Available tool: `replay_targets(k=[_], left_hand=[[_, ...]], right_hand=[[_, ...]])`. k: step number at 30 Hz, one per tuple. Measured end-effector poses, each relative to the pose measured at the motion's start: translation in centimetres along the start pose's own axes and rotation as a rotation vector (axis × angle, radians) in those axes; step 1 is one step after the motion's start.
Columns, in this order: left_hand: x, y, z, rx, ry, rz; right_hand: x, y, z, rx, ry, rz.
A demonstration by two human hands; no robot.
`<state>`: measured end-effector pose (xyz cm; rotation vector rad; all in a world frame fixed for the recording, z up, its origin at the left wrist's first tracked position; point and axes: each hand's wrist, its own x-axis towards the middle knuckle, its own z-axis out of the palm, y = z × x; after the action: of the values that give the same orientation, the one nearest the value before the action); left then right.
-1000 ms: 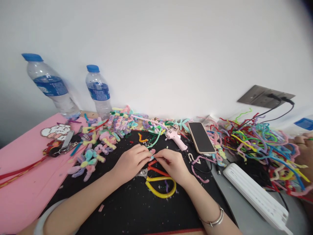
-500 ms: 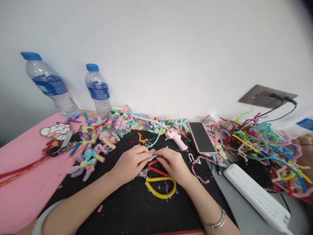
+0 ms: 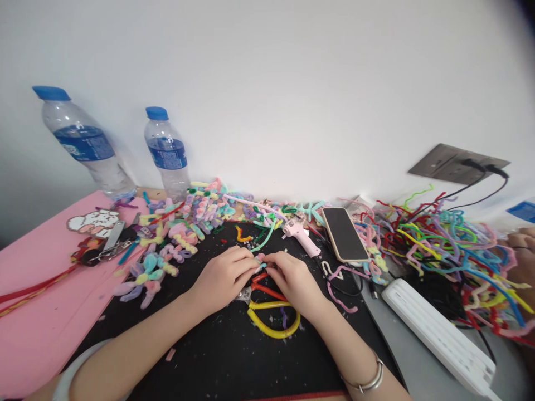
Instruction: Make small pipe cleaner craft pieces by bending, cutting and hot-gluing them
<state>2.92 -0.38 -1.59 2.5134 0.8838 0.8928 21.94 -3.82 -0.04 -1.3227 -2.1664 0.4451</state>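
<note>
My left hand and my right hand meet over the black mat, fingertips pinched on a small pink and light-blue pipe cleaner piece. Much of that piece is hidden by my fingers. A mint-green pipe cleaner runs up and away from the fingers; whether it joins the piece, I cannot tell. Just below my hands lie scissors with red and yellow handles, partly covered by my right hand. Beyond my right hand rests a pink glue gun.
Twisted pastel pipe cleaner shapes lie at left and along the wall. Two water bottles stand at the back. A phone, a white power strip and tangled pipe cleaners are at right. Part of another person's hand shows at the right edge.
Both hands stay in almost the same place, with only a slight shift of the fingers around the small piece. The view has moved a little; nothing else visibly changes.
</note>
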Motion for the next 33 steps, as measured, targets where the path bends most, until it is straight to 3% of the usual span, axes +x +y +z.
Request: replay_targets(k=[18, 33], left_hand=[[0.1, 0.2, 0.1, 0.006, 0.059, -0.015], [-0.1, 0.8, 0.5, -0.014, 0.102, -0.054]], right_hand=[[0.0, -0.7, 0.3, -0.076, 0.013, 0.003], [0.1, -0.9, 1.0, -0.030, 0.222, 0.084]])
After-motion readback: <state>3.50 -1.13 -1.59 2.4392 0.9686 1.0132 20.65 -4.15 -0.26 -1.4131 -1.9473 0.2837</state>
